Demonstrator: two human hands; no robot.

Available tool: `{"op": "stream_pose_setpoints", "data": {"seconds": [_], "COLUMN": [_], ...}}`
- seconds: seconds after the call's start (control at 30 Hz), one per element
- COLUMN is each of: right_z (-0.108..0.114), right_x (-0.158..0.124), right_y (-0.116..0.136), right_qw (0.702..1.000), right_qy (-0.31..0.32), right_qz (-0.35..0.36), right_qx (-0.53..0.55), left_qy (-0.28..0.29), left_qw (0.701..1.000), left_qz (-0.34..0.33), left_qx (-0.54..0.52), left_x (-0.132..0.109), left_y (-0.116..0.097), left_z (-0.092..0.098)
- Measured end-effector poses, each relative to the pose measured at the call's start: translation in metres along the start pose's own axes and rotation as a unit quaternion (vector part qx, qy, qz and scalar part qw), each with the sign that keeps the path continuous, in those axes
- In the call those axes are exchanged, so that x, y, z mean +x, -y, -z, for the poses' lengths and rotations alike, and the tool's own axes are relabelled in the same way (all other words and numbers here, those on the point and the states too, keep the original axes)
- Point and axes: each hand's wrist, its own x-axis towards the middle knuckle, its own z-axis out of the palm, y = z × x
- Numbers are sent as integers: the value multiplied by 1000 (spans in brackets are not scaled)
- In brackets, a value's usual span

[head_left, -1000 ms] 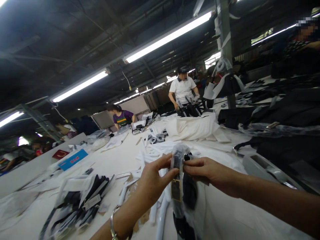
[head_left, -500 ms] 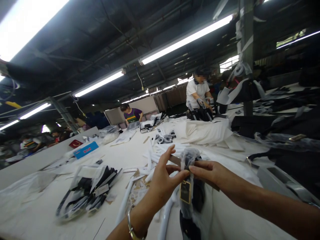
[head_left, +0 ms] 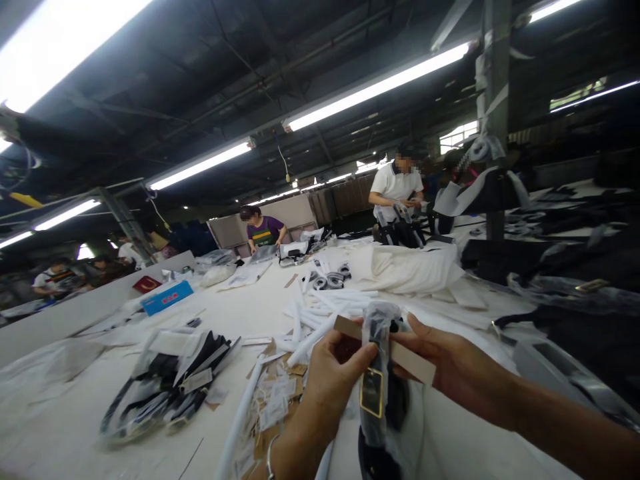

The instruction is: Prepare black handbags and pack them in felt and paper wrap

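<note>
A black strap in clear plastic wrap (head_left: 373, 407), with a gold rectangular buckle (head_left: 371, 392), stands in front of me. A narrow greyish-beige cardboard strip (head_left: 413, 363) crosses behind the wrapped strap, and its ends stick out on both sides. My left hand (head_left: 333, 373) is closed on the strap just above the buckle, thumb in front and fingers behind. At the strip's right part is my right hand (head_left: 457, 367), its fingertips against the strip close to the strap and one finger raised. The strap's lower end runs out of view.
White tubes (head_left: 315, 320) and small plastic packets (head_left: 275, 403) lie behind and left of my hands. A pile of wrapped black straps (head_left: 175, 380) is on the left, with a blue box (head_left: 167, 298) beyond. Two co-workers (head_left: 263, 230) (head_left: 397, 190) work across the table.
My right hand has shifted slightly right, away from my left thumb, with one finger lifted. More of the cardboard strip shows on both sides of the strap. My left fingers have curled in.
</note>
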Motion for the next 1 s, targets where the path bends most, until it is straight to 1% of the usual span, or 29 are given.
{"op": "stream_pose_setpoints", "data": {"seconds": [0.07,0.17,0.23,0.3,0.4,0.5,0.6,0.7,0.8,0.87,0.9,0.97,1.0], "right_z": [-3,-14,-20,-24,-25,-22,-19,-18,-18,-19,-19,-21,-22], "right_x": [-2,-3,0,4,14,23,28,30,29,29,29,30,31], "right_y": [-4,-12,-17,-24,-34,-43,-49,-53,-55,-56,-56,-56,-56], "right_qw": [1000,997,993,988,976,953,932,924,925,929,931,936,940], "right_qy": [4,-2,-35,-83,-142,-196,-238,-254,-252,-244,-240,-231,-223], "right_qz": [26,80,109,128,155,184,199,209,207,207,208,208,207], "right_qx": [9,-21,-24,-29,-64,-140,-186,-194,-194,-188,-181,-164,-153], "left_qy": [0,-14,-20,-31,-61,-89,-89,-71,-46,-40,-41,-53,-65], "left_qw": [1000,996,989,978,964,959,961,965,963,951,940,907,882], "left_qz": [-15,-51,-93,-141,-181,-186,-177,-159,-145,-151,-158,-184,-208], "left_qx": [20,70,115,153,187,195,191,197,222,267,298,376,418], "left_x": [-1,-3,-3,-3,-3,-3,-7,-16,-23,-23,-23,-20,-19], "left_y": [2,2,0,-1,1,5,6,-3,-17,-24,-26,-26,-24], "left_z": [1,-1,-4,-6,-9,-11,-13,-16,-17,-17,-16,-14,-12]}}
